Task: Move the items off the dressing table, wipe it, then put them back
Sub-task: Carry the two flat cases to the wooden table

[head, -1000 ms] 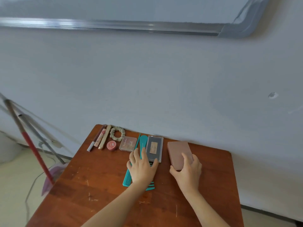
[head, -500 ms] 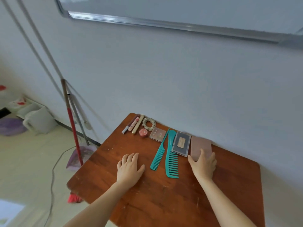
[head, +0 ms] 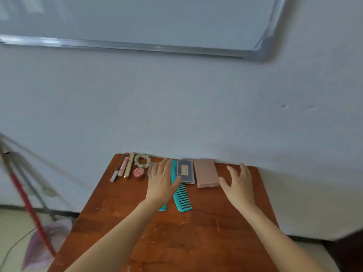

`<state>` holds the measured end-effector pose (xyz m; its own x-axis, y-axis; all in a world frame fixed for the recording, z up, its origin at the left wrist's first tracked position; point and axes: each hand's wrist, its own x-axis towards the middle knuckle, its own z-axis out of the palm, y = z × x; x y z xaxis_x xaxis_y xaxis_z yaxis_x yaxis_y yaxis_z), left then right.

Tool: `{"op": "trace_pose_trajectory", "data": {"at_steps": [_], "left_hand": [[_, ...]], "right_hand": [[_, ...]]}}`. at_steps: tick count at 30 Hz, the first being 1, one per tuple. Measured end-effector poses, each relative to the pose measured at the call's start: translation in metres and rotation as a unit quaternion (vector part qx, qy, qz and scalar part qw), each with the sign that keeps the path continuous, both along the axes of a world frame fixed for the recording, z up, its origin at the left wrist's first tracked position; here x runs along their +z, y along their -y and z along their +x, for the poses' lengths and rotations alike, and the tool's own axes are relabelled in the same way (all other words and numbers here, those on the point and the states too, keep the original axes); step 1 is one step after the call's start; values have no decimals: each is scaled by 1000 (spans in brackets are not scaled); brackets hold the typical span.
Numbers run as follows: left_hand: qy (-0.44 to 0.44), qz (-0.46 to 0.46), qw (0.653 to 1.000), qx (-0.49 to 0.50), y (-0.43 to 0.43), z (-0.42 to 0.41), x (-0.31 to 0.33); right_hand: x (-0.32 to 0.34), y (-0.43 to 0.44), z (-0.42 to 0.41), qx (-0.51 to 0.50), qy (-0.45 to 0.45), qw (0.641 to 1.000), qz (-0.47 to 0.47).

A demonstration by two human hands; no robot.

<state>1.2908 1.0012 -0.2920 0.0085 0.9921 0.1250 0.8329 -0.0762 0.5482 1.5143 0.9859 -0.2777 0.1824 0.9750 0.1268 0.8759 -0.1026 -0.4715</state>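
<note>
My left grip was released, fingers straight, lying flat over the row at the back of the worktop. It covered most of the thin teal comb, whose end poked out under my wrist, and part of a small compact. My thumb lay across the handle of the wide-tooth comb.

My right grip was released too, fingers spread and holding nothing. It sat just beside the pink case, thumb near its front right corner; whether the palm touched the wood, I could not tell.

The dark clear case lay between that comb and the pink case. Further left, along the wall, lay the red pot, scrunchie, beige stick, pink tube and pencil.
</note>
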Motion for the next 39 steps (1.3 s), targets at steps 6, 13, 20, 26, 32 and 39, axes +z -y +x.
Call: {"op": "trace_pose_trajectory", "data": {"at_steps": [6, 13, 20, 26, 32, 39], "left_hand": [[30, 53, 991, -119, -13, 17, 24], [98, 48, 963, -245, -4, 36, 45], [41, 41, 905, -421, 51, 40, 25], [44, 54, 829, -555, 114, 67, 45], [58, 72, 776, -624, 178, 72, 62], [86, 72, 710, -695, 293, 59, 79]], "right_hand": [[36, 53, 19, -89, 4, 995, 35], [50, 131, -3, -224, 36, 973, 34], [34, 236, -66, -365, 34, 931, 2], [50, 318, -91, -465, 67, 883, -11], [61, 390, -118, -526, 88, 846, -9], [77, 501, -179, -600, 96, 794, 9]]}}
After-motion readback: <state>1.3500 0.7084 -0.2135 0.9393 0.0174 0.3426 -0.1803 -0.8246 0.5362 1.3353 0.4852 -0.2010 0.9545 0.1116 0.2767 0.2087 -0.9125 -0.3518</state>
